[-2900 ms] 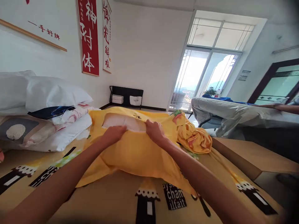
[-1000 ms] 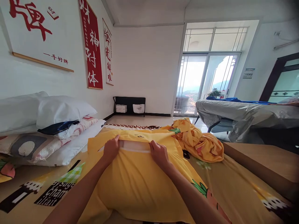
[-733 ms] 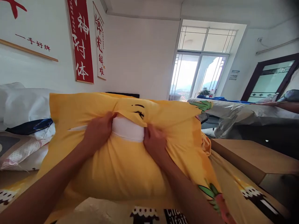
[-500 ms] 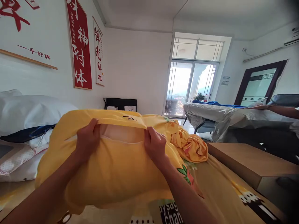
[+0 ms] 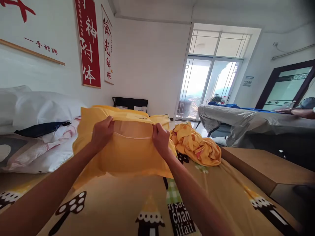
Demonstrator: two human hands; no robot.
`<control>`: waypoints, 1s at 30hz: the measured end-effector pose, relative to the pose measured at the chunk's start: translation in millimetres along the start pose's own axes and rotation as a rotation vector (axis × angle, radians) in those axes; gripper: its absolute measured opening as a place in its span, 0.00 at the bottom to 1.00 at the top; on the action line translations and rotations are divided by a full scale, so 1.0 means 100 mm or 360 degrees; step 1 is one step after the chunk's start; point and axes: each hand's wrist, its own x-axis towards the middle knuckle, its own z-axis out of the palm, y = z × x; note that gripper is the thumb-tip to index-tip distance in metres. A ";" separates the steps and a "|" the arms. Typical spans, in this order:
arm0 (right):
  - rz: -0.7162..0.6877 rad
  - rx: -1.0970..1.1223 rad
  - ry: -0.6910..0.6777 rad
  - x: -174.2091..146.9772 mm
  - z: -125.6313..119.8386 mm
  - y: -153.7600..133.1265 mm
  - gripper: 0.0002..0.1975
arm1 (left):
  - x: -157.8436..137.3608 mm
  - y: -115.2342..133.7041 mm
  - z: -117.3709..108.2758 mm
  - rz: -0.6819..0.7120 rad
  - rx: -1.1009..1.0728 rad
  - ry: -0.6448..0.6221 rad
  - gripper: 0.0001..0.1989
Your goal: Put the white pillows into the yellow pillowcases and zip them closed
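Observation:
A yellow pillowcase (image 5: 130,157) is held up in front of me, its slit stretched wide between my hands. My left hand (image 5: 102,132) is closed on the left end of the slit's upper edge. At the right end, my right hand (image 5: 160,137) pinches the same edge. Through the gap a paler peach surface shows; whether it is a pillow or the inner cloth I cannot tell. The lower part hangs over a tan sheet (image 5: 105,206) printed with little houses and mushrooms. Right of the pillowcase lies a bunched heap of yellow cloth (image 5: 197,144).
White pillows (image 5: 46,108) and bagged bedding are piled on the left. A brown box (image 5: 265,164) stands at the right edge of the sheet. Beyond it, another person's hand (image 5: 304,112) rests by a plastic-covered table (image 5: 236,116).
The pillowcase has been drawn up and away from me, so more printed sheet shows beneath it. Both hands keep their grip on the slit and have moved slightly higher.

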 end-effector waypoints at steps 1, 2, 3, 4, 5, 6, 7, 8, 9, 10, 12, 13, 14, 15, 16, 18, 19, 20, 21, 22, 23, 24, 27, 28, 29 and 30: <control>-0.0024 0.0016 0.0011 -0.01 0.01 -0.01 0.19 | 0.02 0.01 0.00 -0.0009 -0.0023 0.0089 0.13; -0.0062 0.0045 0.0025 -0.01 0.02 -0.02 0.19 | 0.02 0.02 0.00 0.0027 -0.0056 0.0120 0.13; -0.0125 0.0083 0.0042 -0.02 0.03 -0.04 0.20 | 0.03 0.02 0.00 0.0077 -0.0090 0.0092 0.12; -0.0164 0.0109 0.0056 -0.02 0.05 -0.06 0.21 | 0.02 0.01 0.01 0.0118 -0.0114 0.0008 0.13; -0.0148 0.0117 0.0077 -0.03 0.07 -0.07 0.21 | 0.01 -0.01 0.02 0.0084 -0.0117 -0.0052 0.13; -0.0112 0.0117 0.0100 -0.03 0.09 -0.09 0.21 | -0.01 -0.03 0.02 0.0008 -0.0111 -0.0076 0.13; -0.0072 0.0120 0.0130 -0.03 0.10 -0.11 0.21 | -0.04 -0.06 0.03 -0.0066 -0.0102 -0.0020 0.14; -0.0056 0.0131 0.0153 -0.04 0.11 -0.12 0.20 | -0.07 -0.08 0.04 -0.0079 -0.0089 0.0073 0.13; -0.0033 0.0141 0.0164 -0.05 0.12 -0.14 0.19 | -0.10 -0.10 0.04 -0.0046 -0.0102 0.0113 0.13; -0.0056 0.0165 0.0147 -0.05 0.13 -0.16 0.18 | -0.11 -0.11 0.05 -0.0013 -0.0116 0.0133 0.13; -0.0085 0.0200 0.0147 -0.03 0.15 -0.21 0.19 | -0.10 -0.12 0.08 0.0107 -0.0160 -0.0018 0.14; -0.0057 0.0201 0.0160 -0.01 0.16 -0.23 0.20 | -0.08 -0.12 0.09 0.0047 -0.0162 0.0005 0.15; -0.0019 0.0193 0.0182 0.01 0.17 -0.24 0.20 | -0.04 -0.12 0.10 -0.0014 -0.0162 0.0089 0.14; -0.0004 0.0186 0.0192 0.03 0.18 -0.25 0.19 | 0.00 -0.12 0.11 -0.0018 -0.0167 0.0126 0.14; 0.0006 0.0176 0.0196 0.04 0.19 -0.26 0.19 | 0.03 -0.12 0.12 -0.0009 -0.0167 0.0134 0.14; -0.0063 0.0179 0.0151 0.06 0.21 -0.26 0.19 | 0.08 -0.12 0.12 0.0052 -0.0171 0.0046 0.15; -0.0061 0.0173 0.0139 0.06 0.23 -0.25 0.19 | 0.10 -0.12 0.13 0.0043 -0.0171 0.0015 0.16; -0.0030 0.0160 0.0140 0.05 0.25 -0.23 0.19 | 0.10 -0.13 0.13 0.0000 -0.0174 0.0030 0.17; 0.0013 0.0140 0.0160 0.04 0.28 -0.22 0.19 | 0.10 -0.13 0.14 -0.0019 -0.0184 0.0088 0.17; 0.0012 0.0119 0.0146 0.03 0.31 -0.20 0.18 | 0.09 -0.14 0.16 -0.0003 -0.0193 0.0105 0.16; 0.0011 0.0095 0.0116 0.02 0.34 -0.18 0.17 | 0.08 -0.14 0.18 0.0008 -0.0193 0.0101 0.16; -0.0048 0.0091 0.0063 0.01 0.37 -0.17 0.17 | 0.08 -0.16 0.20 0.0043 -0.0179 0.0052 0.16; 0.0003 0.0083 0.0081 0.00 0.35 -0.15 0.17 | 0.07 -0.22 0.25 -0.0003 -0.0136 -0.0025 0.16; -0.0005 0.0087 0.0121 0.01 0.31 -0.15 0.17 | 0.08 -0.25 0.25 0.0038 -0.0150 0.0042 0.15; -0.0030 0.0083 0.0208 0.04 0.25 -0.15 0.17 | 0.11 -0.28 0.23 0.0068 -0.0162 0.0145 0.15; -0.0049 0.0065 0.0282 0.08 0.18 -0.15 0.17 | 0.15 -0.31 0.22 0.0102 -0.0170 0.0239 0.14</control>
